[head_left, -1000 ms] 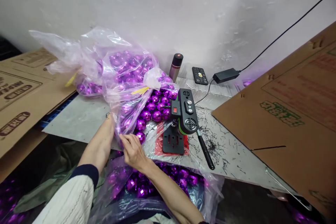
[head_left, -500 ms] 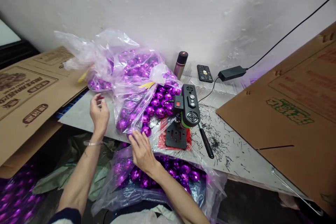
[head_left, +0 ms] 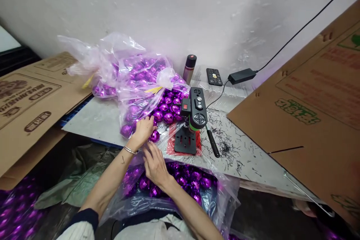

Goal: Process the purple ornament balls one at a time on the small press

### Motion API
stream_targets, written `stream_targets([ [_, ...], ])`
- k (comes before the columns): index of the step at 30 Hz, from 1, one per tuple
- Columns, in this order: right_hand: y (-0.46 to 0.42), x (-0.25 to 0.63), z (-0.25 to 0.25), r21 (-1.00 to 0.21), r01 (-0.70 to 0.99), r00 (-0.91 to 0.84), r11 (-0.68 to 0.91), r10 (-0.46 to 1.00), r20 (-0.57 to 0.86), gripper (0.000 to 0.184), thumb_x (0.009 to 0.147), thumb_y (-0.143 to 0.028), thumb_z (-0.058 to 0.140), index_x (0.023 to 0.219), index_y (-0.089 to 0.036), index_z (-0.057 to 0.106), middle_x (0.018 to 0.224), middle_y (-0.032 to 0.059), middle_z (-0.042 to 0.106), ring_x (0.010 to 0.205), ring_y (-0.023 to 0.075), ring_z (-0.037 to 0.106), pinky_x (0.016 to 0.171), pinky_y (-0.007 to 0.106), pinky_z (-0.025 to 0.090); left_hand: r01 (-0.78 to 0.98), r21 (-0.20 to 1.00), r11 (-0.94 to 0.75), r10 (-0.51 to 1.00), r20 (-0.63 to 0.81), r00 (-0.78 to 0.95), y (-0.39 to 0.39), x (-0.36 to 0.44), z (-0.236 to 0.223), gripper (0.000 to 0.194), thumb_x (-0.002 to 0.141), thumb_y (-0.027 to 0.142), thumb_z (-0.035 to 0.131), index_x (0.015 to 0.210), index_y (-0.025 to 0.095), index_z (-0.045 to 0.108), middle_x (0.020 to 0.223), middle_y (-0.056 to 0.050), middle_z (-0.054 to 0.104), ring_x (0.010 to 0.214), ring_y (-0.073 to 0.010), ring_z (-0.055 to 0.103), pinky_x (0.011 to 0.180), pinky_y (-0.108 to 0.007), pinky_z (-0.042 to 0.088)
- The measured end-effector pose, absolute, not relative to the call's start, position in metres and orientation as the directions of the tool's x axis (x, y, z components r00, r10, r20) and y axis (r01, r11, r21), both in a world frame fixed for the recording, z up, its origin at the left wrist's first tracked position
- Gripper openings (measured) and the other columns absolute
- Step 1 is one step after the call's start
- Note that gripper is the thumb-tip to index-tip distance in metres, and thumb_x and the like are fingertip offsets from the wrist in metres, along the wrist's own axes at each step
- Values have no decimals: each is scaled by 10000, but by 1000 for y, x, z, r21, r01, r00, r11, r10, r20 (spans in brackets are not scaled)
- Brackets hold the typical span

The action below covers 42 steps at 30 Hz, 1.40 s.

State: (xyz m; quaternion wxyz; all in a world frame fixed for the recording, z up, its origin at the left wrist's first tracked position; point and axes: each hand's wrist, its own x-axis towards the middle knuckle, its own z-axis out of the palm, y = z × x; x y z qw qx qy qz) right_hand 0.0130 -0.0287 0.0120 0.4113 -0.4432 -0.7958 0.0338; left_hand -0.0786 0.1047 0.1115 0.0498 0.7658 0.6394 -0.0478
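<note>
Where the left hand [head_left: 144,130] adjoins the right hand [head_left: 155,167] by the bench [head_left: 87,122], each grip is unclear.
Cupping best steadies purple balls [head_left: 154,136].

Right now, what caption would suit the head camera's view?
Two bare hands, left and right, meet beside shiny purple faceted balls.

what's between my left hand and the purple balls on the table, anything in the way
Nothing visible stands between the left hand and the nearest purple ball, right by its fingers. Clear plastic film covers balls farther left. The black device stands right of the pile.
</note>
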Motion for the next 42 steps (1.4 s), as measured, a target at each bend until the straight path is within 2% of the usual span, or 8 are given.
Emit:
stream_targets([
  [4, -52, 30, 19, -472, 657, -270, 588, 768, 580, 490, 980, -132, 481, 1467, -139, 535, 1420, 185, 642, 1375, 255, 588, 1090, 438, 583, 978, 111, -178, 964, -177, 196, 118, -88, 113, 445, 929, 387, 717, 1292, 138, 652, 1186, -208, 738, 1114, -372, 721, 927, -429, 557],
  [7, -66, 42, 29, -556, 611, -237, 564, 800, 551, 498, 980, -138, 512, 1476, -170, 537, 1416, 175, 657, 1341, 243, 628, 1073, 413, 598, 865, 482, -138, 982, -44, 181, 123, -105, 113, 481, 833, 406, 800, 1244, 184, 685, 1149, -153, 763, 1118, -351, 719, 962, -427, 559],
  [11, -70, 51, 49, -810, 377, -33, 450, 880, 474, 439, 1025, -194, 482, 1455, -219, 568, 1295, 133, 731, 1083, 196, 762, 957, 343, 646, 203, 979, -1, 997, -14, 72, 94, -114, 113, 650, 792, 496, 775, 1356, 214, 617, 1218, -108, 738, 1084, -285, 727, 904, -398, 611],
  [14, -66, 53, 61, -955, 120, 106, 272, 953, 285, 481, 1060, -268, 435, 1539, -247, 469, 1276, 118, 745, 877, 158, 793, 781, 286, 666, -245, 959, 142, 986, -117, 116, 49, -93, 103, 593, 804, 502, 745, 1312, 223, 617, 1246, -92, 723, 1043, -244, 736, 899, -384, 626],
  [18, -63, 58, 66, -977, 111, 179, 181, 964, 198, 566, 1034, -361, 515, 1577, -231, 418, 1306, 135, 732, 928, 173, 789, 804, 292, 666, -410, 883, 230, 970, -241, 25, -1, -51, 80, 552, 786, 490, 788, 1238, 228, 609, 1142, -60, 754, 951, -194, 741, 863, -314, 610],
  [26, -75, 95, 47, -942, 328, 337, 66, 924, 182, 577, 992, -467, 597, 1498, -198, 533, 1338, 156, 719, 1088, 221, 758, 891, 347, 655, -194, 956, 220, 948, -163, 272, -14, -31, 68, 634, 746, 489, 859, 1301, 237, 687, 1319, -106, 733, 1232, -300, 691, 1066, -417, 550],
  [33, -78, 121, 37, -877, 463, 340, 128, 888, 309, 457, 1010, -417, 577, 1400, -186, 634, 1268, 147, 763, 1098, 216, 767, 926, 351, 654, -313, 842, 439, 888, -352, 297, 0, -15, 55, 628, 731, 497, 888, 1252, 207, 691, 1183, -110, 778, 1044, -267, 762, 955, -416, 612],
  [42, -101, 142, 25, -834, 537, 284, 128, 903, 322, 317, 1038, -307, 505, 1189, -198, 762, 1104, 112, 817, 1017, 208, 793, 894, 339, 668, -25, 1000, -7, 998, 5, -69, 39, 19, 26, 644, 810, 567, 784, 1321, 209, 625, 1400, -140, 669, 1336, -294, 622, 1182, -465, 454],
])
